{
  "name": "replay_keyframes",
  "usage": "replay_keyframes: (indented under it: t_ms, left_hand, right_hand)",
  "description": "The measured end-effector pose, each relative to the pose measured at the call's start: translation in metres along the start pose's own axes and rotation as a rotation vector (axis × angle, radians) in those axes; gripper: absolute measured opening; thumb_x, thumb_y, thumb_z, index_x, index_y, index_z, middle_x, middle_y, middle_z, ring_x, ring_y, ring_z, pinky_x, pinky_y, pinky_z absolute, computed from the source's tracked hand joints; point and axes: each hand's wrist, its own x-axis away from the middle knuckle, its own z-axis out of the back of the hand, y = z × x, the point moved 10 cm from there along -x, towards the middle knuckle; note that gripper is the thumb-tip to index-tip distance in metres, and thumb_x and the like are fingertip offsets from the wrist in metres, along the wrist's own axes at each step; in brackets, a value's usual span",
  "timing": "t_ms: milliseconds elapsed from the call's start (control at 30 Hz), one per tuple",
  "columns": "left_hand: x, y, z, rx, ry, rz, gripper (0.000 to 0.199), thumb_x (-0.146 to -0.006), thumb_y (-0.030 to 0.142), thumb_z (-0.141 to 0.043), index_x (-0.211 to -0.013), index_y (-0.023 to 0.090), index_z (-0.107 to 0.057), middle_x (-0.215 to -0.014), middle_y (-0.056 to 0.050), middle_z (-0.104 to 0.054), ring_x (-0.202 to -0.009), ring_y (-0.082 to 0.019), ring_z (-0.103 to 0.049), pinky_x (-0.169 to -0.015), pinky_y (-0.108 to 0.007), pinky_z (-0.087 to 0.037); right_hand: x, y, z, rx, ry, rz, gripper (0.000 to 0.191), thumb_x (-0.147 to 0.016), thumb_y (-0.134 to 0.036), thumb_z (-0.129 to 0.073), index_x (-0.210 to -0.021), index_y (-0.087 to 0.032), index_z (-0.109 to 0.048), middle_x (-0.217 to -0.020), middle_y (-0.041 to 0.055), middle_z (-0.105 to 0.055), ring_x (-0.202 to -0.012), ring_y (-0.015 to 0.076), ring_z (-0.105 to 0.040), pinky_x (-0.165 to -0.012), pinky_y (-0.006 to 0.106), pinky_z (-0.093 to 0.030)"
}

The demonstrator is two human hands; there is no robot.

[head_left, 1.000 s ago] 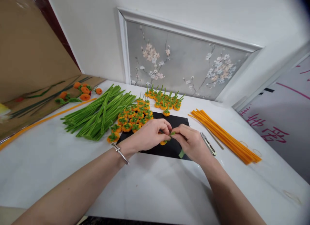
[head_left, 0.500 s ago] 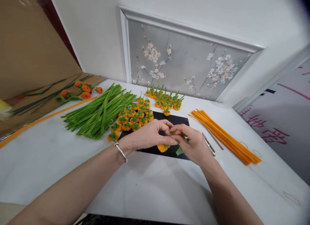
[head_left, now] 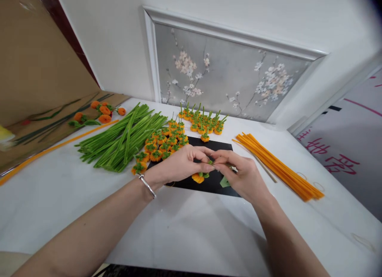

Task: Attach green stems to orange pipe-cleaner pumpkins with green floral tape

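Observation:
My left hand [head_left: 186, 164], with a silver bangle at the wrist, has thumb and fingers pinched on a short green pipe cleaner [head_left: 210, 162]. From the other side, my right hand [head_left: 243, 171] closes its thumb and index finger on the same bit, the fingertips of both hands meeting. Just below the left thumb shows a small orange fuzzy pumpkin [head_left: 197, 178] with green at its side; whether the pinched piece joins it I cannot tell. All this is over a black mat [head_left: 191, 185]. A pale green scrap [head_left: 224, 182] lies on the mat under my right hand.
Finished-looking orange pumpkins with green tops [head_left: 161, 144] cluster left of the mat, more [head_left: 207, 124] behind it. Green pipe cleaners [head_left: 122, 140] are heaped at left, orange ones [head_left: 277, 165] bundled at right. Orange flowers [head_left: 104, 112] lie far left on cardboard. A wall panel [head_left: 232, 70] rises behind.
Both hands stay together at the mat while their fingertips shift slightly. My right hand has moved a little to the right, and more green shows beside the orange pumpkin.

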Motion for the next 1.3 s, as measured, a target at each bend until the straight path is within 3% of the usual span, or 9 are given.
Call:
replay_keyframes:
  t_ms: [133,233,367,567,700,867,1033,1300]
  left_hand:
    - [0.000,-0.004,0.000,-0.043,0.005,0.047,0.027,-0.081,0.019,-0.060,-0.055,0.012,-0.060,-0.107,-0.005,-0.069,-0.066,-0.009,-0.057,-0.063,-0.024,-0.041]
    - [0.000,-0.008,0.000,-0.060,0.014,0.073,0.027,-0.082,0.017,-0.058,-0.055,0.012,-0.058,-0.094,-0.003,-0.071,-0.055,-0.006,-0.051,-0.055,-0.022,-0.037]
    - [-0.002,-0.012,0.002,-0.069,0.066,0.044,0.033,-0.084,0.020,-0.056,-0.051,0.015,-0.053,-0.078,-0.003,-0.070,-0.076,-0.015,-0.063,-0.069,-0.024,-0.043]
    - [-0.004,-0.019,0.003,-0.041,0.121,0.004,0.031,-0.086,0.024,-0.054,-0.056,0.019,-0.059,-0.091,-0.004,-0.073,-0.110,-0.020,-0.061,-0.094,-0.030,-0.044]
    - [-0.006,-0.021,0.003,-0.065,0.138,-0.010,0.027,-0.087,0.024,-0.051,-0.064,0.018,-0.064,-0.097,-0.006,-0.072,-0.104,-0.021,-0.063,-0.089,-0.031,-0.046]
    - [-0.011,-0.025,0.004,-0.112,0.193,-0.055,0.028,-0.090,0.023,-0.046,-0.067,0.017,-0.062,-0.103,-0.008,-0.068,-0.108,-0.023,-0.058,-0.092,-0.035,-0.044]
    - [-0.016,-0.039,0.009,-0.134,0.271,-0.029,0.027,-0.092,0.027,-0.043,-0.071,0.017,-0.057,-0.083,-0.002,-0.057,-0.078,-0.015,-0.054,-0.072,-0.027,-0.042]
    - [-0.023,-0.045,0.018,-0.054,0.336,-0.001,0.036,-0.087,0.032,-0.052,-0.056,0.017,-0.043,-0.060,0.004,-0.038,-0.059,-0.011,-0.041,-0.057,-0.023,-0.034]
  right_hand:
    - [-0.001,-0.001,0.003,0.038,0.023,0.009,0.013,-0.085,-0.015,-0.058,-0.094,-0.020,-0.066,-0.086,0.0015,-0.072,-0.074,0.0133,-0.066,-0.069,0.025,-0.052]
    - [-0.001,-0.003,0.004,0.052,0.031,0.026,0.014,-0.086,-0.014,-0.057,-0.095,-0.020,-0.065,-0.086,0.0012,-0.072,-0.072,0.0132,-0.066,-0.067,0.025,-0.053]
    - [-0.001,-0.002,0.001,0.058,0.024,0.049,0.014,-0.087,-0.014,-0.053,-0.088,-0.020,-0.066,-0.101,0.0036,-0.072,-0.081,0.0147,-0.067,-0.072,0.026,-0.054]
    - [-0.002,0.009,-0.002,0.107,0.041,-0.001,0.022,-0.090,-0.016,-0.047,-0.102,-0.019,-0.065,-0.094,0.0055,-0.071,-0.076,0.0156,-0.065,-0.066,0.027,-0.051]
    - [-0.004,0.023,-0.005,0.068,0.047,-0.083,0.020,-0.090,-0.023,-0.050,-0.102,-0.018,-0.065,-0.084,0.0046,-0.068,-0.065,0.0142,-0.059,-0.058,0.026,-0.047]
    - [-0.010,0.040,-0.013,0.011,0.031,-0.151,0.018,-0.087,-0.031,-0.054,-0.094,-0.019,-0.065,-0.087,0.0048,-0.068,-0.071,0.0155,-0.061,-0.062,0.027,-0.047]
    - [-0.013,0.068,-0.025,-0.189,0.003,-0.287,0.021,-0.084,-0.038,-0.058,-0.094,-0.020,-0.060,-0.064,-0.0027,-0.060,-0.054,0.0126,-0.054,-0.055,0.025,-0.044]
    - [-0.022,0.083,-0.014,-0.232,0.089,-0.287,0.028,-0.079,-0.041,-0.061,-0.092,-0.017,-0.066,-0.086,0.0044,-0.069,-0.072,0.0159,-0.059,-0.069,0.029,-0.047]
